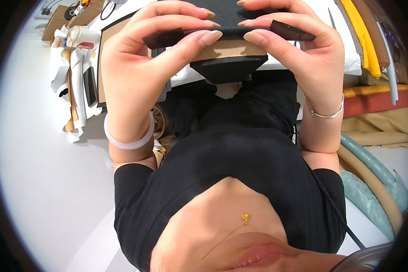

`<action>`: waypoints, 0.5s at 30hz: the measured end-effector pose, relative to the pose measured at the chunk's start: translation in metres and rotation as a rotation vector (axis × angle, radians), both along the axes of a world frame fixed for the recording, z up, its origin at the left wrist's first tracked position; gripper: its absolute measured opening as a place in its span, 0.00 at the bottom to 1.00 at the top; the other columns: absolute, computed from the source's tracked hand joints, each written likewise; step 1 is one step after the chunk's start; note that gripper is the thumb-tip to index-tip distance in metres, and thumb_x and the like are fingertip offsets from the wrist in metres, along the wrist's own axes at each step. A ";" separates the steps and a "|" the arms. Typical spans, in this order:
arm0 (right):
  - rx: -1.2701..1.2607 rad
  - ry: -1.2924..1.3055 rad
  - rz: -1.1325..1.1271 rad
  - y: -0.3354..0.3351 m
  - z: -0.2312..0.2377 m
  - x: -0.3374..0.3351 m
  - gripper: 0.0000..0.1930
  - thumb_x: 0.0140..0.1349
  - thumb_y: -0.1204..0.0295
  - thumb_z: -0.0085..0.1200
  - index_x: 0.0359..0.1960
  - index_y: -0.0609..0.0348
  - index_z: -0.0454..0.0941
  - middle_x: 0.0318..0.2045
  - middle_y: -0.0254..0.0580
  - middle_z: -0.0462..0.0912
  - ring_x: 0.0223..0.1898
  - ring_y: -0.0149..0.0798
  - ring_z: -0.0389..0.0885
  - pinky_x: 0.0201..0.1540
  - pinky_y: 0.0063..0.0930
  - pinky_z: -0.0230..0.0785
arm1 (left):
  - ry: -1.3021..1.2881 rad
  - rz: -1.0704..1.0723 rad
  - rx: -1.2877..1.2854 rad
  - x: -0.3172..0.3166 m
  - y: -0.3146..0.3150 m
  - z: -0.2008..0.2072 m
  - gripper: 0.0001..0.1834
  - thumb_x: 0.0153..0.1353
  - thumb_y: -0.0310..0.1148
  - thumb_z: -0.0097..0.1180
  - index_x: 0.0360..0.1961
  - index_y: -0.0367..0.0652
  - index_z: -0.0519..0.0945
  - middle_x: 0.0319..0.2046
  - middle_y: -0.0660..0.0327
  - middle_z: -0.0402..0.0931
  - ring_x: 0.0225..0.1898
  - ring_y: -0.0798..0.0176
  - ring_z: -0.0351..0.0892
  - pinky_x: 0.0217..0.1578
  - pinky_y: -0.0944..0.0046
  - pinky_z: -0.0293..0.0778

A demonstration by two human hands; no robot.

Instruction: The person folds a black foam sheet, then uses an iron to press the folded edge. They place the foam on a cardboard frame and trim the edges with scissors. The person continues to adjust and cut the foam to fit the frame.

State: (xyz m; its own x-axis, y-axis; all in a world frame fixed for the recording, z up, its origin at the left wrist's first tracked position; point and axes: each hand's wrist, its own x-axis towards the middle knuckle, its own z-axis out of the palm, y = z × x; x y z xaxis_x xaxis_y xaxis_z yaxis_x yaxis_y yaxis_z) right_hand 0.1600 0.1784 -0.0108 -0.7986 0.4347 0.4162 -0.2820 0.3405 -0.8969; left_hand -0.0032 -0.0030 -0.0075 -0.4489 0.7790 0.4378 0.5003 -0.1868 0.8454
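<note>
Your left hand point(143, 56) and right hand point(319, 56): thumbs and fingers close together, pinching near edge of black-covered piece point(232, 34), far centre, between hands. Dark tabs point(163, 40) jut outward past both thumbs; your fingers hide parts of edge. Tan band point(240, 49) below edge. Far left, partly behind your left hand: black-rimmed tan board point(114, 34); beyond it, white jar point(82, 37). Far right: yellow fabric point(361, 36). Right, nearer: tan tube point(369, 179) beside teal-wrapped roll point(371, 158).
</note>
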 end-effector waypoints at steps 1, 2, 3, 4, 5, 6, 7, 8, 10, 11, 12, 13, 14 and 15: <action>0.009 0.029 0.019 0.003 -0.006 -0.001 0.09 0.54 0.84 0.70 0.38 0.66 0.89 0.48 0.48 0.83 0.52 0.36 0.83 0.51 0.27 0.82 | 0.008 -0.011 0.001 -0.001 0.000 0.000 0.07 0.59 0.15 0.66 0.39 0.32 0.87 0.47 0.54 0.84 0.49 0.63 0.84 0.51 0.69 0.77; 0.005 0.035 0.023 0.003 -0.006 -0.002 0.09 0.54 0.84 0.70 0.38 0.66 0.89 0.49 0.48 0.83 0.52 0.36 0.83 0.50 0.26 0.82 | 0.001 -0.008 -0.005 0.000 0.000 0.001 0.07 0.59 0.15 0.66 0.39 0.32 0.87 0.48 0.54 0.84 0.50 0.63 0.84 0.51 0.69 0.77; 0.000 0.041 0.029 0.003 -0.008 -0.002 0.09 0.54 0.84 0.70 0.38 0.66 0.89 0.49 0.48 0.83 0.52 0.36 0.83 0.49 0.25 0.83 | -0.007 -0.002 -0.012 0.000 -0.001 0.002 0.07 0.59 0.15 0.66 0.39 0.32 0.87 0.48 0.54 0.84 0.50 0.63 0.84 0.51 0.69 0.77; -0.016 0.025 0.020 0.000 -0.006 -0.002 0.09 0.54 0.84 0.70 0.38 0.66 0.89 0.49 0.48 0.83 0.52 0.36 0.83 0.50 0.25 0.83 | -0.015 0.004 -0.020 0.001 -0.002 0.002 0.08 0.59 0.15 0.66 0.39 0.32 0.87 0.48 0.54 0.84 0.50 0.63 0.84 0.51 0.69 0.77; -0.029 0.002 0.011 -0.001 -0.004 -0.001 0.09 0.54 0.84 0.70 0.37 0.66 0.89 0.48 0.48 0.83 0.52 0.37 0.83 0.51 0.26 0.82 | -0.010 -0.003 -0.013 0.001 -0.002 0.001 0.07 0.59 0.15 0.66 0.39 0.33 0.88 0.48 0.54 0.84 0.50 0.63 0.84 0.51 0.69 0.77; -0.041 -0.021 0.002 -0.003 -0.001 0.000 0.09 0.54 0.83 0.70 0.37 0.66 0.90 0.48 0.48 0.84 0.52 0.37 0.83 0.52 0.28 0.81 | -0.006 -0.008 -0.007 0.000 -0.001 0.001 0.07 0.59 0.15 0.66 0.39 0.33 0.88 0.48 0.54 0.84 0.49 0.63 0.84 0.51 0.69 0.78; -0.050 -0.051 -0.006 -0.004 0.003 0.000 0.08 0.53 0.83 0.71 0.36 0.66 0.90 0.47 0.48 0.84 0.52 0.38 0.83 0.54 0.30 0.80 | -0.001 -0.014 0.000 0.000 -0.002 0.001 0.07 0.59 0.16 0.66 0.39 0.33 0.88 0.48 0.54 0.84 0.49 0.63 0.84 0.51 0.69 0.78; -0.006 -0.037 -0.010 -0.003 0.002 -0.001 0.08 0.53 0.82 0.71 0.36 0.65 0.90 0.47 0.48 0.85 0.52 0.39 0.83 0.57 0.32 0.78 | -0.001 -0.010 -0.008 0.000 -0.002 0.001 0.07 0.59 0.16 0.66 0.39 0.33 0.88 0.48 0.53 0.84 0.49 0.63 0.84 0.51 0.69 0.78; 0.132 0.038 -0.012 0.001 -0.002 -0.003 0.08 0.52 0.81 0.72 0.35 0.65 0.90 0.45 0.48 0.86 0.52 0.40 0.83 0.62 0.37 0.73 | 0.001 0.003 -0.025 0.000 -0.005 0.002 0.07 0.59 0.16 0.67 0.39 0.33 0.88 0.48 0.53 0.84 0.49 0.63 0.84 0.51 0.69 0.78; 0.165 0.067 -0.013 0.001 -0.002 -0.004 0.08 0.51 0.81 0.72 0.34 0.64 0.90 0.45 0.48 0.86 0.51 0.41 0.83 0.64 0.39 0.70 | 0.005 0.000 -0.023 0.000 -0.005 0.003 0.07 0.59 0.16 0.67 0.39 0.33 0.88 0.48 0.53 0.84 0.49 0.63 0.84 0.50 0.69 0.78; 0.199 0.094 -0.016 0.001 -0.003 -0.005 0.08 0.51 0.80 0.72 0.34 0.64 0.90 0.44 0.48 0.87 0.51 0.41 0.83 0.66 0.42 0.68 | 0.008 -0.005 -0.019 0.001 -0.004 0.003 0.07 0.59 0.16 0.67 0.39 0.33 0.88 0.48 0.53 0.84 0.49 0.63 0.84 0.50 0.69 0.78; 0.171 0.090 -0.020 -0.001 -0.002 -0.004 0.07 0.51 0.80 0.72 0.33 0.64 0.90 0.44 0.48 0.87 0.51 0.42 0.83 0.68 0.43 0.65 | 0.010 -0.009 -0.016 0.001 -0.003 0.003 0.07 0.59 0.16 0.67 0.39 0.33 0.88 0.48 0.53 0.84 0.48 0.63 0.84 0.50 0.69 0.78; 0.164 0.088 -0.018 -0.001 -0.003 -0.005 0.07 0.50 0.80 0.72 0.33 0.63 0.90 0.43 0.48 0.87 0.51 0.42 0.83 0.68 0.44 0.64 | 0.015 -0.015 -0.012 0.000 -0.003 0.003 0.07 0.59 0.17 0.67 0.39 0.33 0.88 0.48 0.53 0.84 0.49 0.63 0.84 0.50 0.69 0.78; 0.157 0.088 -0.015 0.000 -0.004 -0.006 0.07 0.50 0.80 0.72 0.33 0.63 0.90 0.43 0.48 0.87 0.51 0.42 0.83 0.69 0.44 0.63 | 0.021 -0.019 -0.008 -0.001 -0.002 0.002 0.07 0.59 0.17 0.67 0.39 0.34 0.88 0.48 0.53 0.84 0.49 0.62 0.84 0.50 0.69 0.78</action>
